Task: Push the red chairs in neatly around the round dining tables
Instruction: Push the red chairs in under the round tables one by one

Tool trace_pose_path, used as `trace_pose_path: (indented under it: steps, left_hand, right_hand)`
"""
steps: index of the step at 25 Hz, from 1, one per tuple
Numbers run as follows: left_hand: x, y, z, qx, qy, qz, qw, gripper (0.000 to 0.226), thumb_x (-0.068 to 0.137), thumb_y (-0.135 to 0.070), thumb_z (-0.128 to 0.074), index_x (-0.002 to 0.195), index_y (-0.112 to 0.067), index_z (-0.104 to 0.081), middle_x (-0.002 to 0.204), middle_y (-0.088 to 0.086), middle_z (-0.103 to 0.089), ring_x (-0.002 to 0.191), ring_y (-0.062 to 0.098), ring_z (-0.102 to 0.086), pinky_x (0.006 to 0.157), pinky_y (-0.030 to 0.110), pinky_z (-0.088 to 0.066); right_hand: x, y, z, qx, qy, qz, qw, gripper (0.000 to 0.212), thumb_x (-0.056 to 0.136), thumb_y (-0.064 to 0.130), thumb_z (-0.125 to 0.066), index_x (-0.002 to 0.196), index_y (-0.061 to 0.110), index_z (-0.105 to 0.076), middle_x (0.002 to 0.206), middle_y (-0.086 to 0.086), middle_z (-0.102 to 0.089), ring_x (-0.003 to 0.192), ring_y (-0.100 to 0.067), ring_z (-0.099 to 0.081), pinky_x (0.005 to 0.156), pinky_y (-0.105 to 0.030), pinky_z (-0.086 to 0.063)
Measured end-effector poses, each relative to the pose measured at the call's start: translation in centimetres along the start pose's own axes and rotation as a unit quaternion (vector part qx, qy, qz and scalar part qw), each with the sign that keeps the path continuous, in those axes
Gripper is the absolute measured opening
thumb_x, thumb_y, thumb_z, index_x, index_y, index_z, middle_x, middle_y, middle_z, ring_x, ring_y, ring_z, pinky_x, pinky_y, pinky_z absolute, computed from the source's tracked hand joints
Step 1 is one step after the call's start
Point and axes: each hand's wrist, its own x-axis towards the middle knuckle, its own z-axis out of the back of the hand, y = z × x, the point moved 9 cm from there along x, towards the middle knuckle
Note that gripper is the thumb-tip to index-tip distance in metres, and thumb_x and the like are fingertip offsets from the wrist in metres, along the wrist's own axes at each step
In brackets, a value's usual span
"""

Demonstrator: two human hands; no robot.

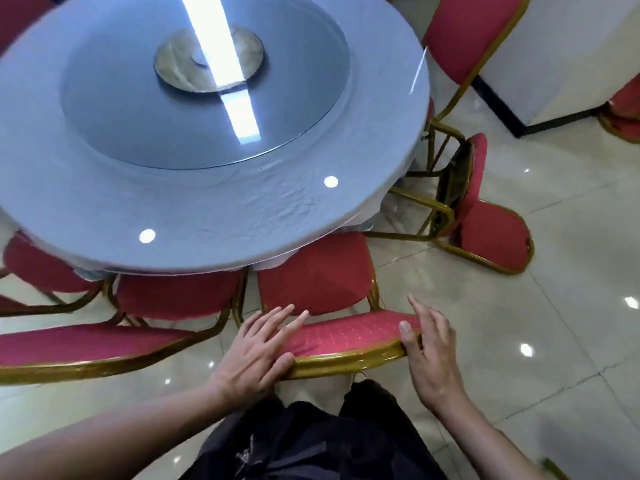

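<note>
A round dining table (194,216) with a pale cloth and a glass turntable fills the upper left. Directly in front of me stands a red chair with a gold frame (349,336), its seat partly under the table edge. My left hand (258,351) rests on the left end of its backrest top, fingers spread over the red padding. My right hand (427,348) holds the right end, thumb on top and fingers around the gold rim. A second red chair (180,296) stands just to its left, seat tucked under the table.
A toppled red chair (485,220) lies on its side on the tiled floor to the right of the table. Another upright chair (467,39) stands at the table's far right. More red chairs (41,268) sit at the left. A white wall corner (554,64) rises at upper right.
</note>
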Motion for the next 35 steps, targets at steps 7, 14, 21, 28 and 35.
trace_pose_path:
  steps: [7,14,21,28,35]
  left_hand:
    - [-2.0,-2.8,1.1,-0.068,-0.16,0.153,0.973,0.062,0.099,-0.049,-0.023,0.159,-0.035,-0.022,0.163,-0.001,-0.031,0.146,0.017,-0.033,0.116,0.044,-0.029]
    - [-2.4,-3.8,0.3,-0.051,-0.265,0.242,0.932,0.063,0.095,-0.046,-0.027,0.157,-0.033,-0.033,0.16,0.001,-0.039,0.146,0.025,-0.037,0.112,0.05,-0.035]
    - [-0.5,-5.4,-0.4,-0.062,-0.307,0.291,0.904,0.067,0.089,-0.043,-0.034,0.155,-0.031,-0.037,0.158,0.0,-0.042,0.148,0.024,-0.035,0.115,0.056,-0.032]
    - [2.9,-9.7,-1.6,-0.088,-0.3,0.304,0.9,0.068,0.089,-0.049,-0.029,0.153,-0.028,-0.041,0.156,-0.001,-0.045,0.146,0.023,-0.038,0.112,0.048,-0.036]
    - [2.7,-9.5,-2.0,-0.102,-0.215,0.299,0.924,0.064,0.091,-0.062,-0.017,0.152,-0.045,-0.027,0.157,-0.001,-0.041,0.148,0.022,-0.033,0.117,0.048,-0.027]
  right_hand:
    - [0.5,1.0,0.9,-0.045,0.029,0.11,0.992,0.08,0.095,0.074,-0.012,0.157,0.031,-0.037,0.145,-0.013,-0.04,0.139,-0.021,-0.028,0.118,-0.056,-0.025]
    - [1.7,1.3,1.4,-0.058,0.063,0.18,0.98,0.072,0.097,0.071,-0.018,0.157,0.035,-0.035,0.15,-0.004,-0.04,0.142,-0.019,-0.032,0.12,-0.061,-0.017]
    - [5.2,0.6,3.5,-0.046,0.072,0.21,0.974,0.071,0.098,0.072,-0.021,0.157,0.036,-0.036,0.159,-0.004,-0.035,0.146,-0.018,-0.03,0.119,-0.063,-0.019]
    - [9.1,-1.6,7.1,-0.033,0.069,0.212,0.974,0.064,0.099,0.063,-0.03,0.157,0.036,-0.035,0.162,-0.007,-0.032,0.15,-0.022,-0.028,0.12,-0.063,-0.02]
    - [8.8,-1.7,6.9,-0.071,0.129,0.216,0.965,0.073,0.093,0.08,-0.015,0.155,0.045,-0.03,0.154,0.002,-0.039,0.147,-0.016,-0.03,0.126,-0.053,-0.01]
